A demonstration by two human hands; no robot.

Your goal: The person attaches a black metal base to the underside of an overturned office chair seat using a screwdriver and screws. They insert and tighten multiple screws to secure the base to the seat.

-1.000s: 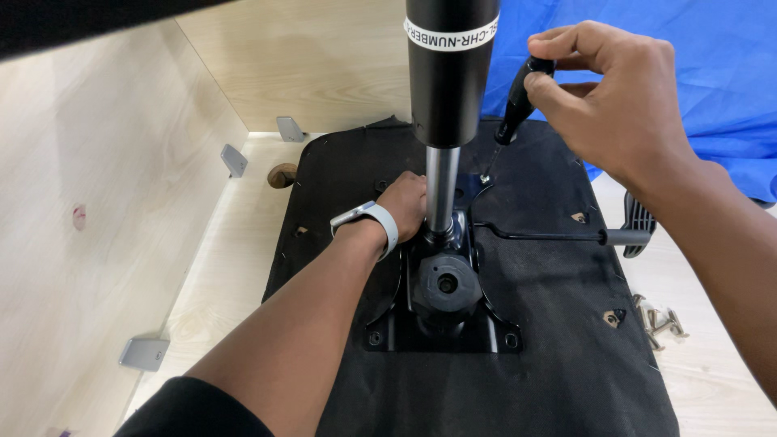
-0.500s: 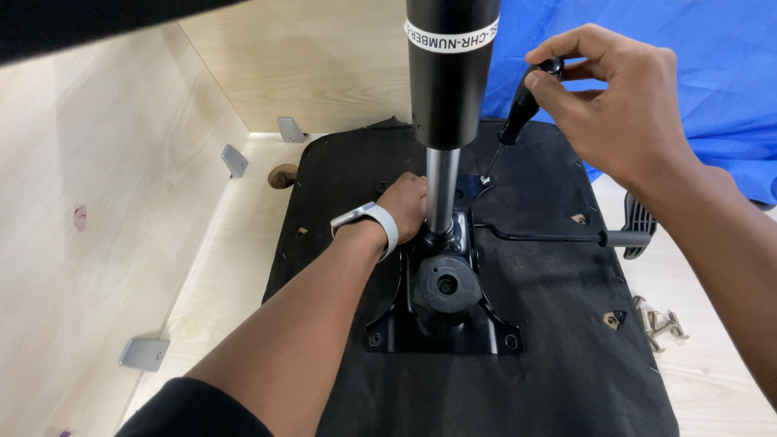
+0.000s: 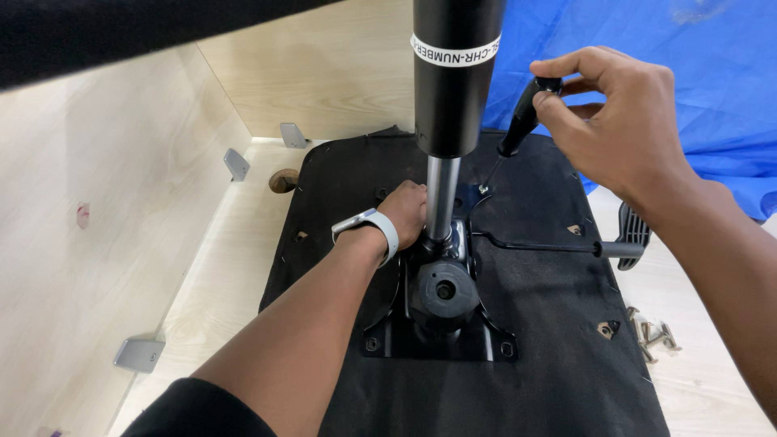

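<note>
Right hand [image 3: 623, 129] gripping black-handled screwdriver [image 3: 518, 121], handle rolled slightly since last look (turning continues). Left hand [image 3: 405, 212] closed around chrome gas-lift column [image 3: 441, 194], unmoved.

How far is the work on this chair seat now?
Done: gas cylinder stands in the black mechanism plate. In hand: right hand turns a screwdriver at a front screw; left hand steadies the plate. Left: loose screws lie beside the seat.
</note>
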